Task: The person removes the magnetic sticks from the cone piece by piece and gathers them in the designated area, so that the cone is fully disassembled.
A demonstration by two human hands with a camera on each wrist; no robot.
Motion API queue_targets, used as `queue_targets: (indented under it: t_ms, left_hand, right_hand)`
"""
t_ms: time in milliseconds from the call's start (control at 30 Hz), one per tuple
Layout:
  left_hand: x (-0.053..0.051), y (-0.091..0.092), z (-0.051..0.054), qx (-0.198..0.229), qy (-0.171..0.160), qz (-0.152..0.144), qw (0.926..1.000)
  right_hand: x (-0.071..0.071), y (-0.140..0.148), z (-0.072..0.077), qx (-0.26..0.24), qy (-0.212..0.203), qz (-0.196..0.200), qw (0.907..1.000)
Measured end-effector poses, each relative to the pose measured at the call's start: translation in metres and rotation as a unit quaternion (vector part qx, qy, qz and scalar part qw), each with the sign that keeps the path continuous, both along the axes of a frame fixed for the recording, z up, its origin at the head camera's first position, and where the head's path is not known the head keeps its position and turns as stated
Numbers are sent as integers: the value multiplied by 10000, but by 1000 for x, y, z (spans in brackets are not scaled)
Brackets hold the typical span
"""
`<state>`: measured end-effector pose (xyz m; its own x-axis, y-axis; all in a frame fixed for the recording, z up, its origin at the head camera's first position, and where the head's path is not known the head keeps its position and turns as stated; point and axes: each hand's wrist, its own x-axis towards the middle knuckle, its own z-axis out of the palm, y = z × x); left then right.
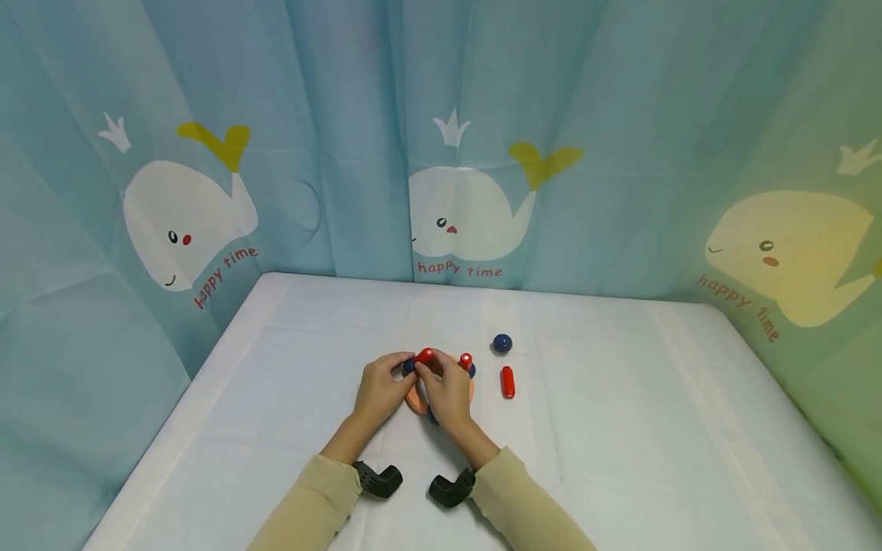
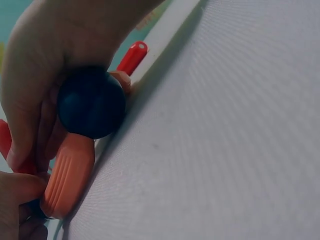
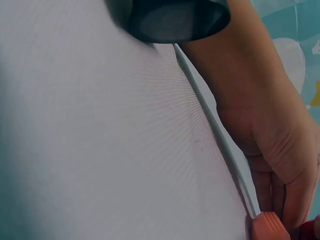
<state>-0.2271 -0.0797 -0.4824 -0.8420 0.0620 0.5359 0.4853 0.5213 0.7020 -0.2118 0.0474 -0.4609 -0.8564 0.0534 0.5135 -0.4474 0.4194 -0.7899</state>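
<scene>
An orange ring-shaped piece (image 1: 416, 401) lies on the table under both hands, with blue balls around its rim. My left hand (image 1: 380, 386) holds the blue ball (image 1: 409, 366) on its left side. A red peg (image 1: 425, 355) at that ball is pinched by my right hand (image 1: 448, 390). Another red peg (image 1: 465, 360) stands up by a blue ball at the ring's right. In the left wrist view, a near-side blue ball (image 2: 92, 102) sits against the ring's ridged edge (image 2: 70, 175). Fingers hide the joint between peg and ball.
To the right of the ring, a loose blue ball (image 1: 502, 343) and a loose red peg (image 1: 507, 383) lie on the white table (image 1: 620, 428). A blue curtain (image 1: 365, 153) with whale prints stands behind it. Each wrist wears a black device (image 1: 451, 488).
</scene>
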Motion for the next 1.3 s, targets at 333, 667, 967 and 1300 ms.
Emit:
queue_targets:
  t_ms: [333, 667, 967, 1300]
  left_hand:
    - [0, 1, 2, -36, 115, -1, 9999]
    - [0, -3, 2, -104, -87, 275, 9995]
    - [1, -7, 1, -52, -249, 369, 9990]
    - [2, -5, 3, -58, -417, 345, 9985]
  right_hand:
    - [2, 0, 4, 151, 983, 28, 9950]
    - [16, 5, 14, 267, 862, 219, 9957]
    - [29, 28, 22, 338, 832, 364, 9953]
    - [38, 78, 24, 220, 391, 255, 9987]
